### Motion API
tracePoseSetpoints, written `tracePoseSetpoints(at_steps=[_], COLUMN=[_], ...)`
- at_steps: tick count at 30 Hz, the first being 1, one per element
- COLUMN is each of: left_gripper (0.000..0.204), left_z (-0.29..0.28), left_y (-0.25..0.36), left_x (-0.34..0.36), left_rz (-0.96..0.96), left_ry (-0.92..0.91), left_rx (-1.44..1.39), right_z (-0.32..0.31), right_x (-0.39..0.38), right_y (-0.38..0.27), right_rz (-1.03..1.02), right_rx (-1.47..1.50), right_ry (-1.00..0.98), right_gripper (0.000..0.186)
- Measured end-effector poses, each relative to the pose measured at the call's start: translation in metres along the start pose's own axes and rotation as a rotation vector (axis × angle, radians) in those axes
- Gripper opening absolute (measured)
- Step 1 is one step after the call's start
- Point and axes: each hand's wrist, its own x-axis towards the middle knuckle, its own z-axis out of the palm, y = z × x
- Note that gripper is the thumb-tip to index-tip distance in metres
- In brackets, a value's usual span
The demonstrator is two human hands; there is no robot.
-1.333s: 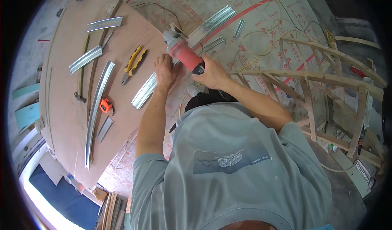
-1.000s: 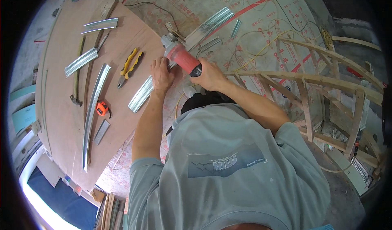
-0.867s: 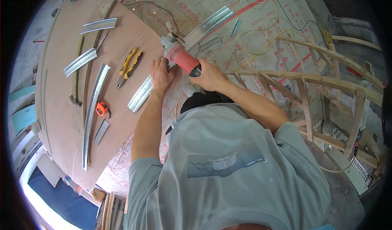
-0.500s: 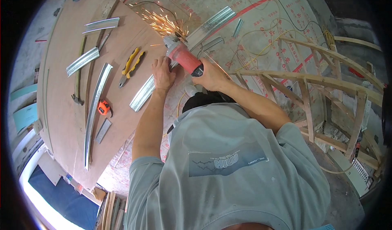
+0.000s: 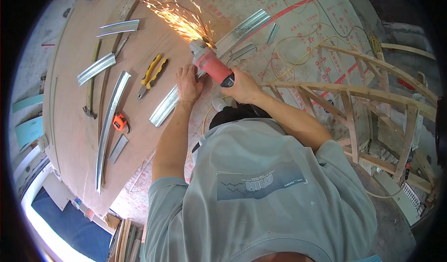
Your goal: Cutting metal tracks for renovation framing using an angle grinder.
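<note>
My right hand is wrapped round the rear of a red angle grinder. Its grey head meets a long silver metal channel, and bright orange sparks spray away toward the far left. The cutting disc itself is mostly hidden by the head and the sparks. My left hand grips the same channel just left of the grinder, holding it down at the edge of the wooden board. The channel's other part runs beyond the grinder to the upper right.
On the board lie yellow-black pliers, an orange tape measure, a hammer, a curved metal channel and several short offcuts. To the right stands a curved wooden frame. Yellow cable loops over the printed floor covering.
The spark spray has grown longer and denser toward the upper left. Grinder and both hands have stayed in nearly the same place on the channel.
</note>
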Motion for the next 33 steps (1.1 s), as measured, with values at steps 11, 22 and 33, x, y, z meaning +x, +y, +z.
tracePoseSetpoints(at_steps=[11,22,33], left_gripper=[0.054,0.054,0.052], left_z=[0.004,0.001,0.005], left_y=[-0.004,-0.002,-0.008], left_x=[-0.002,0.001,-0.004], left_rz=[-0.002,0.031,-0.008], left_ry=[0.011,0.020,-0.011], left_rx=[0.011,0.004,0.056], right_z=[0.000,-0.005,-0.002], right_x=[-0.003,-0.012,-0.006], right_y=[0.004,0.004,0.005], right_rz=[-0.023,-0.077,-0.004], right_rx=[0.026,0.100,0.008], right_ry=[-0.006,0.024,-0.025], right_gripper=[0.056,0.055,0.055])
